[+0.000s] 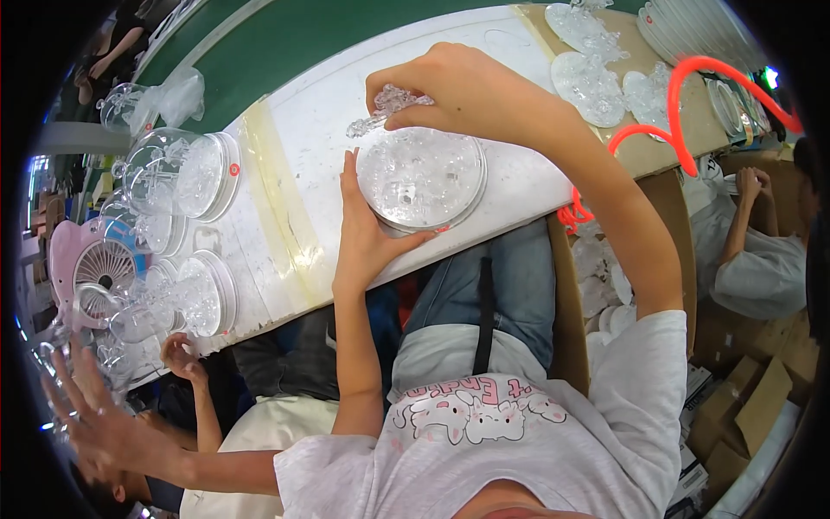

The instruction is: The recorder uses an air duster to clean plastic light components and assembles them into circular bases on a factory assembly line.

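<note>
My left hand (363, 227) cups the clear round base (421, 177) at its 9 o'clock on the white surface (294, 164); my right hand (450, 86) pinches a clear crystal piece (387, 108) above it. Brown cartons (752, 389) sit at 4 o'clock.

Factory assembly line, long workbench (285, 164), stacked clear plastic parts (596, 82) (cardboard boxes (752, 389) nearby)

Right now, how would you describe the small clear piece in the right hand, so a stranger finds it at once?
On the white table, find the round clear disc steadied by the left hand. Above its far edge, the right hand pinches a small knobbly clear piece, the only one lifted off the table.
</note>
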Demonstrator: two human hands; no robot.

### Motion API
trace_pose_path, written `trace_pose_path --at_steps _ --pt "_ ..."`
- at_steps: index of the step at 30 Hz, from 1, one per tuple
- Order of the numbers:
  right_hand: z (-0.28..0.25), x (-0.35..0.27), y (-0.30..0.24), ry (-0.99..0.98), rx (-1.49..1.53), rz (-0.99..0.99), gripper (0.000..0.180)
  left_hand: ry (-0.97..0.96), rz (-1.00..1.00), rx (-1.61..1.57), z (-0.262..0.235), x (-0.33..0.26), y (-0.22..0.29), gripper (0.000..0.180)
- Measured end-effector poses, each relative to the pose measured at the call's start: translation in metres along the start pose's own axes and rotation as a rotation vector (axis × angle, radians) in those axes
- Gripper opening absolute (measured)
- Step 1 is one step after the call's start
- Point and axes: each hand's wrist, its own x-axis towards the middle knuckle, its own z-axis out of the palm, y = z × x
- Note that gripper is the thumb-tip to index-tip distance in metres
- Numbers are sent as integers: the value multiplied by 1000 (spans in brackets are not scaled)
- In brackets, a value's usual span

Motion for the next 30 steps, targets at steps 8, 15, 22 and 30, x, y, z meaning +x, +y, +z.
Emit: trace_pose_path --at_steps 8,15,22,30 --pt "3 -8 1 66 -17 16 27 -25 33 114 0 3 -2 122" --pt "3 -7 3 38 -79 -16 25 -61 41 124 0 5 -2 118" --pt "3 -3 4 -24 -27 -65 27 -44 55 132 0 4 1 116" --pt "19 -14 5 107 -43 28 22 -30 53 149 -1 3 0 114"
